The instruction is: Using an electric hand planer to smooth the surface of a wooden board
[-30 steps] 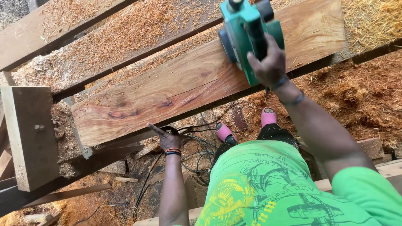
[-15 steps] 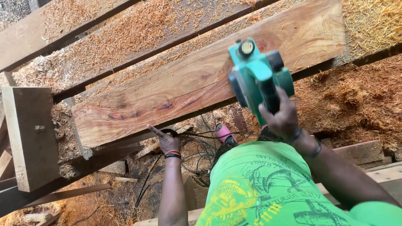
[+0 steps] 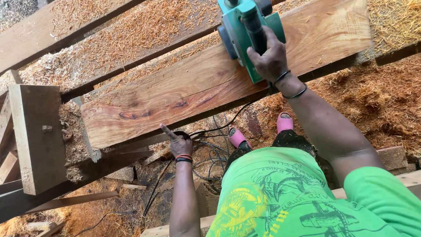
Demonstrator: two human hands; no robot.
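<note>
**Planer on the plank, cable in the other hand**

I note the right hand point(image 3: 272, 59) wrapped around the black top handle of a teal-green electric hand planer point(image 3: 246, 33); fingers curl fully over the grip, two dark bangles at the wrist. The planer sits flat on a broad, reddish-brown planed wooden plank point(image 3: 184, 90), toward the plank's right half and near its lower edge (the tool's front end runs out of the top of the view). The plank lies slanted across the frame, rising from lower left to upper right, its grain and two dark knots showing left of centre.

The left hand point(image 3: 180, 142) hangs below the plank's near edge, not touching the wood as far as I can tell. Its index finger points up and left; the remaining fingers close on a thin black power cable point(image 3: 215, 129), which loops down to a tangle of cord on the ground and also climbs toward the planer.

Behind the plank, a rough timber beam point(image 3: 66, 26) carries heaps of tan wood shavings point(image 3: 144, 30). A pale upright wooden block point(image 3: 37, 136) stands at the left end. Below, pink slip-on sandals point(image 3: 284, 122) rest on shaving-covered ground, partly hidden by the bright green printed shirt point(image 3: 280, 197).
</note>
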